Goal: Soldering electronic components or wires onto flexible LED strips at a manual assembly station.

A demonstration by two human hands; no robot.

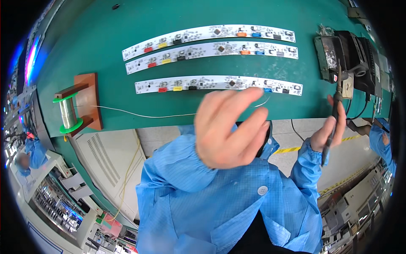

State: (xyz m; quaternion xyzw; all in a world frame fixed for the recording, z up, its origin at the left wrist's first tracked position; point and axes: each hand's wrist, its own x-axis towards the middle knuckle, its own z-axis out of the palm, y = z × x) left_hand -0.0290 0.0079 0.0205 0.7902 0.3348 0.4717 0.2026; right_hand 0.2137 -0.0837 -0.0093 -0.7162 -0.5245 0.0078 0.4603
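Observation:
My left hand (230, 129) is curled in front of the nearest circuit board strip (211, 81), its fingers closed on a thin solder wire (148, 116). The wire runs from the spool (67, 113) on the left, passes behind the hand, and its curved free end shows beyond the fingers. One fingertip overlaps the strip's lower edge beside a blue connector (267, 90). At the right, my right hand (332, 131) grips a dark soldering iron (336, 103), its tip pointing up by the soldering stand (331, 57).
Two more white circuit board strips (198, 35) (203, 50) lie farther back on the green bench mat (177, 12), with red, yellow, black, orange and blue connectors. A brown wooden holder (94, 101) carries the spool. Black equipment (363, 63) with cables stands at the right.

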